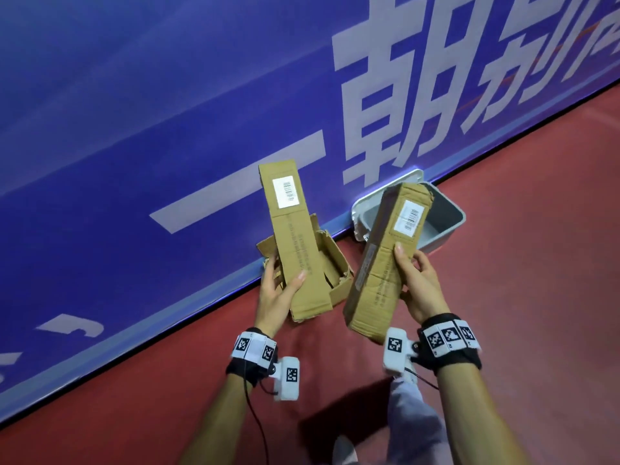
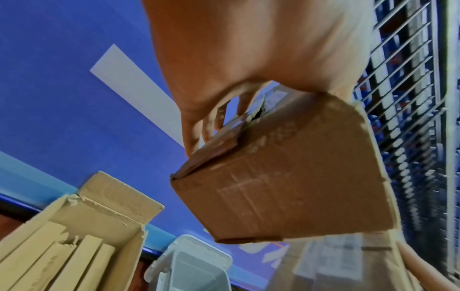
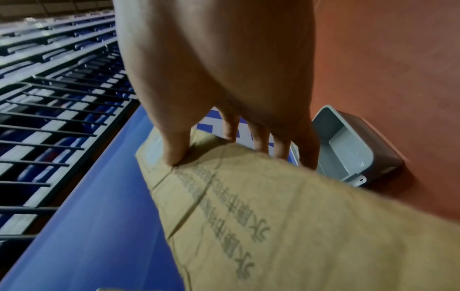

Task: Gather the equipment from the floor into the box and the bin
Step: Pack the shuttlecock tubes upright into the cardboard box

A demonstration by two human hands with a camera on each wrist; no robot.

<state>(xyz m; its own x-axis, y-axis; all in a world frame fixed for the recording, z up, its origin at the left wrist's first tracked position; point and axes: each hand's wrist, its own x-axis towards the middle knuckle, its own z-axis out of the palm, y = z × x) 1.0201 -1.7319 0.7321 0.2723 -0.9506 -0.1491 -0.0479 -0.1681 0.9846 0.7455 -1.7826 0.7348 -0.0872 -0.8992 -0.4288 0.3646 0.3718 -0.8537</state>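
Note:
My left hand [image 1: 285, 273] grips a long, slim cardboard carton [image 1: 295, 236] with a white label, holding it upright over the torn open cardboard box [image 1: 335, 263] on the floor. In the left wrist view its fingers [image 2: 191, 141] wrap the carton's end [image 2: 286, 187] above the open box [image 2: 87, 226]. My right hand [image 1: 410, 260] grips a second labelled carton [image 1: 385, 256], tilted in front of the grey bin [image 1: 446, 213]. The bin's lid is open and its inside looks bare. In the right wrist view the thumb and fingers [image 3: 174, 151] clamp that carton [image 3: 273, 216], with the bin [image 3: 353, 149] beyond.
A blue banner wall [image 1: 167, 112] with large white characters runs along the red floor [image 1: 520, 313]; box and bin stand against its foot. My trouser leg [image 1: 416, 421] is below the hands. Railings and seating [image 3: 49, 118] rise behind the banner.

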